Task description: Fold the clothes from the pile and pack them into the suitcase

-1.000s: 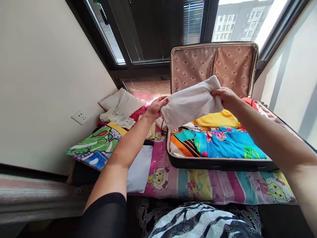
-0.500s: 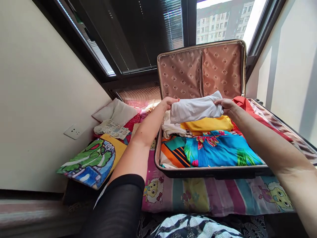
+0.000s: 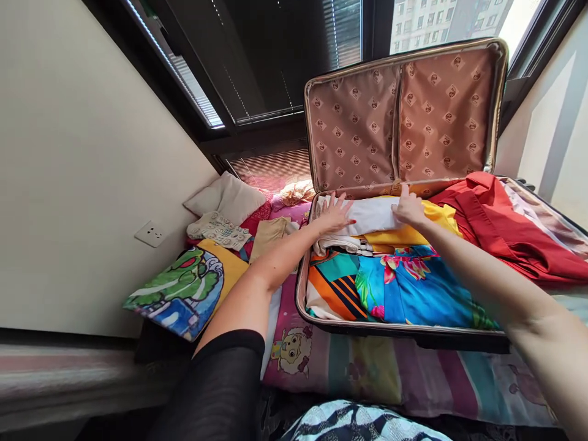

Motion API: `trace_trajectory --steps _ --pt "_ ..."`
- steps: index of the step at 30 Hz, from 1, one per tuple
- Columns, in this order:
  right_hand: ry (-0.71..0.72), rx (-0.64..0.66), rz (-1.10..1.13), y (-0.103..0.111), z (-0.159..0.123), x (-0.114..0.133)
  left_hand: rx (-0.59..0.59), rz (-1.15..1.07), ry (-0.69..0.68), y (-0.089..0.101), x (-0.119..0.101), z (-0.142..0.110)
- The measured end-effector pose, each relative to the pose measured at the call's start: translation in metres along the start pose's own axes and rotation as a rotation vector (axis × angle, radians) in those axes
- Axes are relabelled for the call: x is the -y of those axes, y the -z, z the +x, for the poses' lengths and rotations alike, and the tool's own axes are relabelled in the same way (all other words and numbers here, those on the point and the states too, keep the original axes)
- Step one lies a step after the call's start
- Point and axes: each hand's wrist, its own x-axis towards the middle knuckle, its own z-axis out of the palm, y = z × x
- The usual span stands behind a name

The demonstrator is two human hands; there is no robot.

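A folded white garment [image 3: 374, 214] lies flat at the back left of the open suitcase [image 3: 307, 309], partly on a folded yellow garment [image 3: 390, 237]. My left hand [image 3: 335, 215] is spread over the white garment's left part, palm down. At its right end is my right hand [image 3: 410, 208], thumb and forefinger apart, touching the edge; its other fingers are partly hidden. In front lie a blue floral garment [image 3: 422, 291] and an orange, green and black striped garment [image 3: 335, 285]. A red garment [image 3: 509, 223] is heaped on the right, spilling over the suitcase's front edge.
The suitcase lid [image 3: 353, 135] stands raised before the window. Left of the suitcase are a beige folded cloth [image 3: 269, 236], a patterned cloth [image 3: 218, 231], a pillow [image 3: 229, 199] and a cartoon-printed item [image 3: 184, 294]. A striped cartoon bedsheet [image 3: 376, 367] runs underneath.
The white garment, held up between both hands before, has come down into the suitcase. My left hand has opened flat on it, and the right has loosened. The view has shifted slightly left.
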Motion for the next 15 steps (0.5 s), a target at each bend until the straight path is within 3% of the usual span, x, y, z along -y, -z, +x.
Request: trace_trajectory --steps 3,5,7,9,12,15 --pt "0.241 -0.055 -0.282 -0.006 -0.004 0.000 0.195 -0.014 0.079 -0.017 0.010 -0.005" --pt "0.322 0.077 -0.440 -0.018 -0.006 -0.003 0.239 -0.024 0.119 -0.024 0.014 -0.007" --pt "0.292 0.257 -0.503 -0.030 -0.007 -0.009 0.256 -0.022 0.142 -0.028 0.011 -0.008" --pt "0.257 0.349 -0.524 -0.039 -0.007 -0.016 0.276 -0.028 0.158 -0.028 0.003 -0.008" --pt "0.216 0.377 -0.544 -0.043 -0.003 -0.022 0.243 -0.094 0.150 -0.020 -0.002 -0.008" --pt "0.179 0.404 -0.559 -0.042 0.004 -0.023 0.041 -0.300 -0.037 -0.007 0.022 -0.020"
